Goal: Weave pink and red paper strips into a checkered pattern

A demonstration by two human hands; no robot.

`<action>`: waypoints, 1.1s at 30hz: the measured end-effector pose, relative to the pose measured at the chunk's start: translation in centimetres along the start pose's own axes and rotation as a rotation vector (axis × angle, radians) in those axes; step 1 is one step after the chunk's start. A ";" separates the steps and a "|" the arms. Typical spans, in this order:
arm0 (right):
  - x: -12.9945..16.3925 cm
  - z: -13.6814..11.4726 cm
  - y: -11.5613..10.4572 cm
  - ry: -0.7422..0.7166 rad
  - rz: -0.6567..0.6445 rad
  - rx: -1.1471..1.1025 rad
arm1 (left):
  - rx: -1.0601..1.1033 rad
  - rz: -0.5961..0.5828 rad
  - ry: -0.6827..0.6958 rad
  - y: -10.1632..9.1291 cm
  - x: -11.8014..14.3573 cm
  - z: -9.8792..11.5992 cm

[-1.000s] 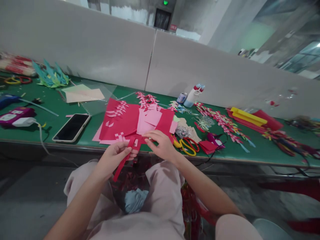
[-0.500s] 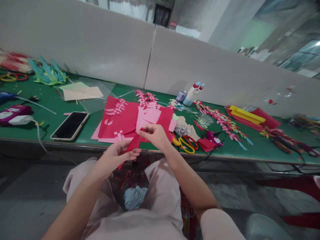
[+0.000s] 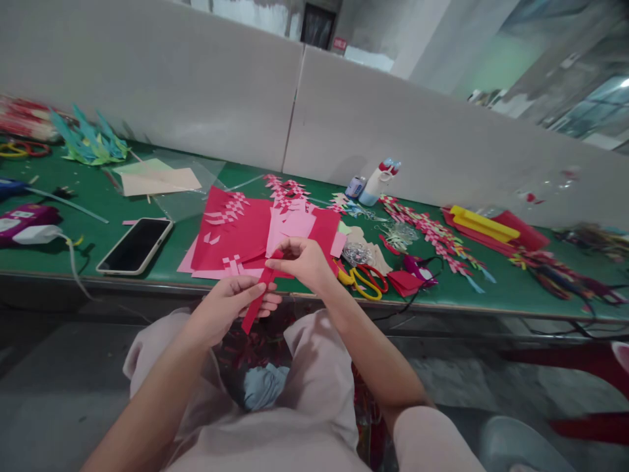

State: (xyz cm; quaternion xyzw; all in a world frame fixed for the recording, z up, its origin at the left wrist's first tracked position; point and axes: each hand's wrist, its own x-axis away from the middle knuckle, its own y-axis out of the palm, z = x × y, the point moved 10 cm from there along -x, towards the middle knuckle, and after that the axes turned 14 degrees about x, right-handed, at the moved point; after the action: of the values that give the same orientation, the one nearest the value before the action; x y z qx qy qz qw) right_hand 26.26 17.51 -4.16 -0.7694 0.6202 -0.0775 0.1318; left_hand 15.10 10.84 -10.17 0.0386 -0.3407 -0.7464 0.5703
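Note:
A red paper strip (image 3: 254, 311) slants between my two hands, just off the front edge of the table. My left hand (image 3: 236, 303) is closed on its middle, thumb on top and fingers beneath. At the strip's upper end, my right hand (image 3: 299, 261) pinches it between thumb and forefinger. Beyond the hands lie red paper sheets (image 3: 236, 236) over pink ones, with pink paper pieces (image 3: 295, 223) on top. A small woven pink-and-white piece (image 3: 232, 265) rests near the front of the sheets, and a longer woven red-and-pink chain (image 3: 287, 191) lies behind.
Left of the sheets is a phone (image 3: 136, 246), with a purple device (image 3: 29, 223) and its white cable farther left. Yellow-and-red-handled scissors (image 3: 366, 282) lie right of my right hand. A white bottle (image 3: 377, 185) and a can (image 3: 354, 187) stand by the grey partition (image 3: 393, 124).
My left thumb has shifted up along the strip and now presses on its face. The strip's lower end has swung a little to the right. My right hand keeps its pinch.

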 end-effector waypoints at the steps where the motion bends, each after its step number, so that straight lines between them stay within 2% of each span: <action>1: 0.1 -0.1 0.0 0.000 -0.006 -0.001 | 0.008 0.006 -0.009 0.0 0.0 -0.1; 6: 0.7 -0.3 1.1 0.020 -0.172 0.033 | 0.044 -0.004 -0.038 0.0 0.0 -0.3; 8: 0.8 -0.3 1.4 0.029 -0.200 0.007 | 0.048 -0.010 -0.050 0.0 0.0 -0.5; 13: 0.6 -0.1 1.1 0.024 -0.165 -0.015 | 0.061 -0.014 -0.074 0.0 0.1 -0.6; 33: 0.5 0.1 1.1 0.028 -0.166 0.010 | 0.043 0.024 -0.060 -0.1 0.3 -0.3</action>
State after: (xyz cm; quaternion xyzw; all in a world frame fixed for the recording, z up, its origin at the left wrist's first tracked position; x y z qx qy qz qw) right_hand 25.32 16.81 -4.62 -0.8163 0.5557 -0.1021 0.1200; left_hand 15.10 10.45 -10.35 0.0245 -0.3741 -0.7327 0.5679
